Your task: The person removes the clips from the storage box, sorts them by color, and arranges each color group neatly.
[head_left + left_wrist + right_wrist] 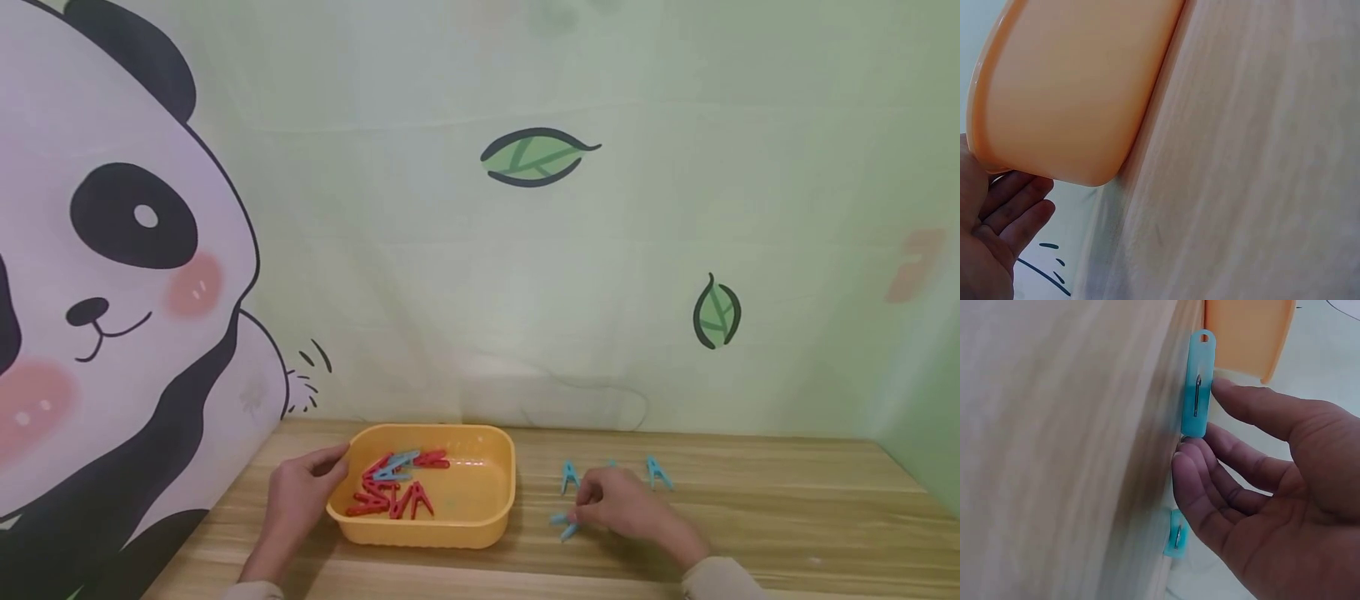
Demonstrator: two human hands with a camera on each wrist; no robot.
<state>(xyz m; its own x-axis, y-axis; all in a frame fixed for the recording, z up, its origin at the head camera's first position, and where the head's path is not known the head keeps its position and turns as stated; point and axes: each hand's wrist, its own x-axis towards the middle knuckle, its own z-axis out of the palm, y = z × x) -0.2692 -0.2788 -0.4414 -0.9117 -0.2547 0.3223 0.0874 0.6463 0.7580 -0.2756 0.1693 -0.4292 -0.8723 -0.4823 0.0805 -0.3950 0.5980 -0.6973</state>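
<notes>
A yellow plastic basin [420,535] stands on the wooden table, with several red clothespins [422,500] and some light blue clothespins [393,473] in its left part. My left hand [296,496] grips the basin's left rim; in the left wrist view its fingers [1022,215] sit below the rim. To the right of the basin, my right hand [630,504] pinches a blue clothespin [1197,394] low at the table, between thumb and fingers. Farther back lie blue clothespins [570,477] [658,472], and another is mostly hidden behind the right hand.
The wooden tabletop [810,517] reaches back to a pale green cloth [420,208] printed with leaves and a large panda [150,333]. In the right wrist view, another blue clothespin [1176,534] shows beyond the fingers.
</notes>
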